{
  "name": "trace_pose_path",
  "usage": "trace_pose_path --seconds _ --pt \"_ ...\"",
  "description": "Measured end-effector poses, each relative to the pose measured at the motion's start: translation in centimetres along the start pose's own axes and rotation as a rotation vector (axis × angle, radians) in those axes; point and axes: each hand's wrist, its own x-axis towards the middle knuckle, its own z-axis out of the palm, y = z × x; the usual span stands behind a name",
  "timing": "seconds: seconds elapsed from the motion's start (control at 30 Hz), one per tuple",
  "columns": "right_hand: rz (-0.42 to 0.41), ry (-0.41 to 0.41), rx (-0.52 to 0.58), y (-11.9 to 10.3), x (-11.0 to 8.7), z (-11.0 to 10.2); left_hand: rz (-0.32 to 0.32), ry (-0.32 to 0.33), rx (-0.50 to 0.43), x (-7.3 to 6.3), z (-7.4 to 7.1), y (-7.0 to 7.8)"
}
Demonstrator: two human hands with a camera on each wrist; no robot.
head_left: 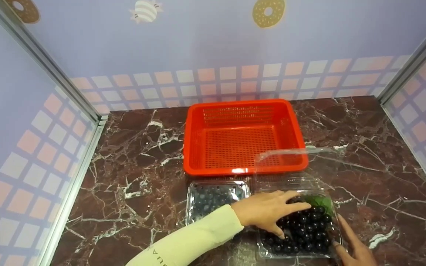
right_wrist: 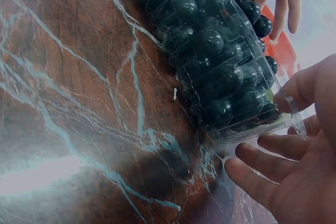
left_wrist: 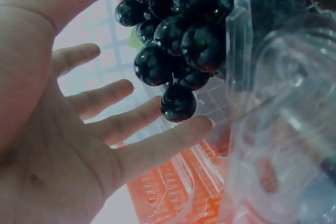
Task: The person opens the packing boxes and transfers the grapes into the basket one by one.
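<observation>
Dark round grapes [head_left: 305,231] fill a clear plastic box [head_left: 283,255] at the lower right of the head view, its lid [head_left: 272,160] standing raised at the back. Over the left part of these grapes, my left hand [head_left: 272,210] spreads its fingers and holds nothing. In the left wrist view, a fingertip lies close to the lowest grape [left_wrist: 178,103]; whether it touches is unclear. At the box's right side, my right hand [right_wrist: 294,166] pinches the rim with thumb and index finger. Its other fingers extend below the outer wall.
An orange-red perforated basket [head_left: 242,170] stands behind the boxes, partly behind the raised lid. Left of the grape box sits a second clear box [head_left: 216,199] with dark round contents, partly covered by the left forearm. The marbled table [head_left: 135,177] has panels around it.
</observation>
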Motion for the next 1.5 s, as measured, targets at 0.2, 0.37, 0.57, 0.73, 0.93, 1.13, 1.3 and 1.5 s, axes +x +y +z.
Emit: trace_pose_path --seconds 0.2,0.37,0.57,0.73,0.93,1.13,1.3,1.5 --pt "0.01 -0.007 0.002 0.0 0.1 0.0 -0.023 -0.037 -0.038 0.3 0.1 0.0" --pt "0.016 -0.003 -0.023 0.0 0.0 0.0 -0.011 -0.04 -0.04 0.5 0.5 -0.2" --pt "0.076 -0.011 -0.106 0.0 0.0 -0.1 -0.028 -0.082 -0.076 0.9 1.0 -0.3" --pt "0.065 -0.007 -0.072 0.1 0.0 0.1 -0.038 -0.093 -0.072 1.2 1.4 -0.3" --pt "0.047 -0.009 -0.015 0.0 -0.1 0.3 -0.049 -0.103 -0.069 1.5 1.6 -0.2" --pt "0.137 -0.059 -0.092 -0.4 0.0 0.0 -0.061 -0.122 -0.076 1.9 1.6 -0.1" --pt "0.109 -0.059 -0.122 -0.2 0.2 0.1 -0.074 -0.136 -0.076 2.3 1.8 0.0" --pt "0.082 -0.066 -0.09 -0.1 0.2 0.3 -0.085 -0.148 -0.067 2.8 1.8 0.2"
